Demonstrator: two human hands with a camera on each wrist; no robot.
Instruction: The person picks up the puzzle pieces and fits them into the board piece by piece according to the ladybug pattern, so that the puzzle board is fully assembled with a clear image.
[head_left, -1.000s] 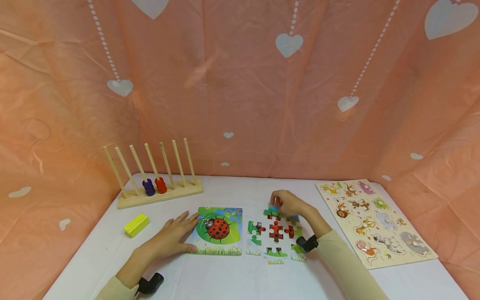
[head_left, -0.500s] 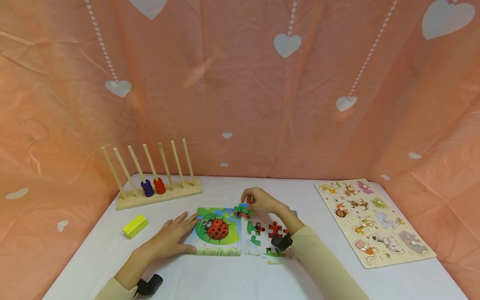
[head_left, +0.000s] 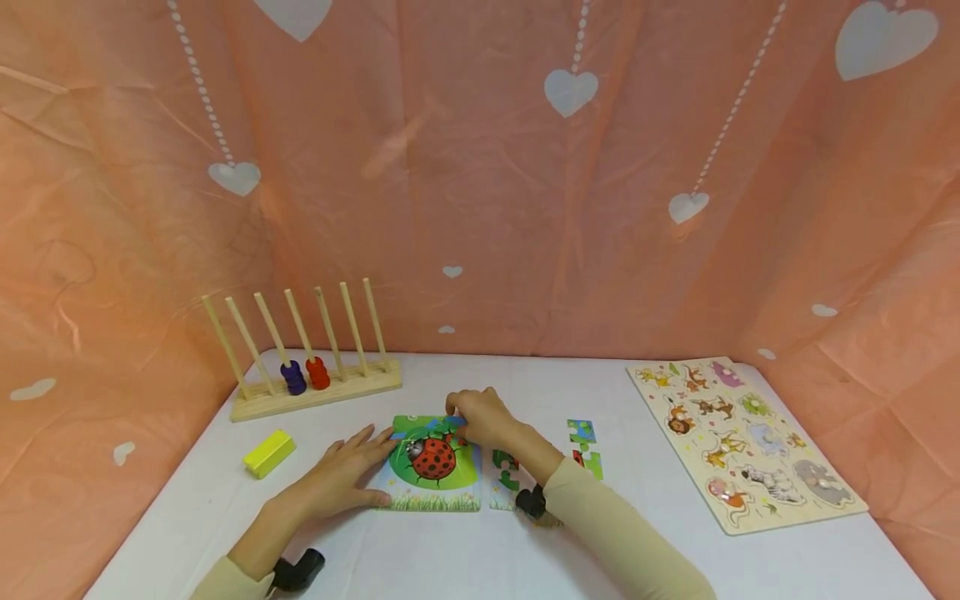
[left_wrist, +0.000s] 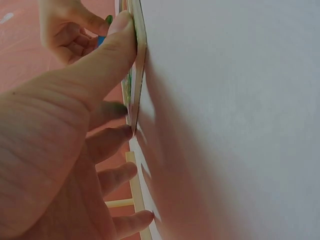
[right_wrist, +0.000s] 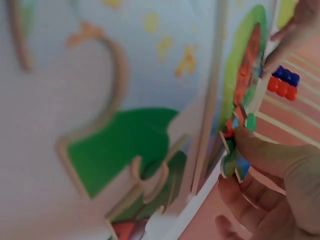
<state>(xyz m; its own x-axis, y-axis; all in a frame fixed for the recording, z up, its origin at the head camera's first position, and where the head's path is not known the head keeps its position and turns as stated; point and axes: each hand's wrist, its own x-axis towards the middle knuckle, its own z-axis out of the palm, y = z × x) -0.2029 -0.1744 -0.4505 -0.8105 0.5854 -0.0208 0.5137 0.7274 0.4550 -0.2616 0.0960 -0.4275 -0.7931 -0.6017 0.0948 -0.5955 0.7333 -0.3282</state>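
A ladybug puzzle board (head_left: 438, 492) lies flat on the white table. My left hand (head_left: 343, 473) rests at its left edge with the fingers spread; in the left wrist view the thumb (left_wrist: 107, 55) lies on the board's edge. Over the board's upper right corner, my right hand (head_left: 486, 419) pinches a jigsaw piece (right_wrist: 231, 157) between thumb and fingers. That piece shows green, blue and red in the right wrist view. Whether it touches the board cannot be told. Loose jigsaw pieces (head_left: 582, 432) lie right of the board, several partly hidden under my right forearm.
A wooden peg rack (head_left: 322, 390) with purple and red beads stands at the back left. Nearer lies a yellow block (head_left: 270, 453). An animal peg puzzle (head_left: 750, 450) lies on the right. A peach curtain (head_left: 480, 208) hangs behind the table.
My right hand has carried the jigsaw piece leftward from the loose pieces to the board's upper right corner. The left hand has stayed at the board's left edge.
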